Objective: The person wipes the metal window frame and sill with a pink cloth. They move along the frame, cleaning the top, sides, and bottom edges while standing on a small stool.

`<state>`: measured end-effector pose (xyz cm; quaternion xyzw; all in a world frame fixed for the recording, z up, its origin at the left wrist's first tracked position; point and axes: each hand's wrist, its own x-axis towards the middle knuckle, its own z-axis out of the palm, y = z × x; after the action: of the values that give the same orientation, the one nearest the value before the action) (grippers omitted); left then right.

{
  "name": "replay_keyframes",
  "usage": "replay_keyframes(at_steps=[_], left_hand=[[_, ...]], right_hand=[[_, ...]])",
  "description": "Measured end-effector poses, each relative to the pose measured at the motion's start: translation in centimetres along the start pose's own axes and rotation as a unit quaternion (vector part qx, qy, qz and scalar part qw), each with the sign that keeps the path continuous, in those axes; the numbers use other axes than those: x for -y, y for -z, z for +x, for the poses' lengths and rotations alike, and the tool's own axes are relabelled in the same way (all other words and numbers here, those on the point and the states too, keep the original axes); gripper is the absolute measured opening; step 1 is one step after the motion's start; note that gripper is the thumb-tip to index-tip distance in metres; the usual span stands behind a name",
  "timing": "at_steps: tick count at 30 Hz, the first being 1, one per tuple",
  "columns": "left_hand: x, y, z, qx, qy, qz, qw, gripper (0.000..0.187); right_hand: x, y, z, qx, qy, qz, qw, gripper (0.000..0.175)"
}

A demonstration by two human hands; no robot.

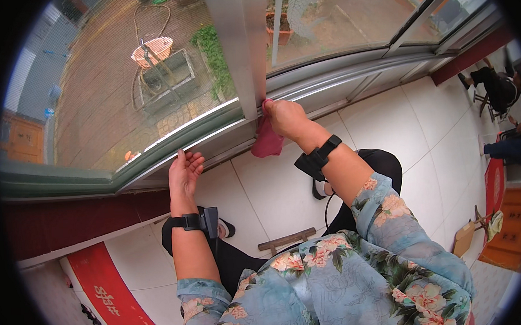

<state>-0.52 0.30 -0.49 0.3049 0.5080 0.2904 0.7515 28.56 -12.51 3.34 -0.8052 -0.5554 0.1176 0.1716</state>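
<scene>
My right hand grips a dark pink cloth at the foot of a metal window post. Part of the cloth hangs down below the fist, and a bit of it shows above the fingers at the frame. Lower left, my left hand is empty, palm turned up and fingers slightly curled. Its thumb tip is by the metal sill edge, and I cannot tell whether they touch. A mesh-covered window pane rises beyond the left hand. Black straps with small devices circle both forearms.
A wooden stool is partly visible below me on white floor tiles. A red mat lies at lower left. Two people sit at far right, near a cardboard piece. Outside are a pink basin and a hose.
</scene>
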Motion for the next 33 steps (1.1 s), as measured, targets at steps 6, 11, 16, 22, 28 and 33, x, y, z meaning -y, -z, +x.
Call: replay_keyframes(at_steps=[6,11,16,22,28,33], left_hand=[[-0.1,0.0,0.0,-0.01,0.003,0.006,1.0,0.037],[0.0,0.1,-0.1,0.006,0.002,0.008,1.0,0.036],[-0.1,-0.1,-0.1,-0.002,0.002,0.002,1.0,0.035],[-0.2,0.0,-0.3,0.006,0.001,-0.007,1.0,0.035],[-0.1,0.1,-0.3,0.015,0.0,-0.011,1.0,0.034],[0.1,0.4,0.1,0.012,0.001,-0.002,1.0,0.035]], right_hand=[[0.3,-0.5,-0.3,-0.022,0.007,0.036,0.999,0.018],[1.1,-0.8,-0.2,0.036,-0.033,0.144,0.988,0.012],[-1.0,-1.8,-0.6,0.038,-0.098,0.425,0.899,0.021],[-6.2,-1.2,-3.2,-0.156,-0.135,0.321,0.924,0.023],[-10.3,0.9,-2.6,-0.321,-0.197,0.004,0.927,0.014],[-8.0,-1.1,-1.9,-0.257,-0.074,-0.109,0.957,0.016]])
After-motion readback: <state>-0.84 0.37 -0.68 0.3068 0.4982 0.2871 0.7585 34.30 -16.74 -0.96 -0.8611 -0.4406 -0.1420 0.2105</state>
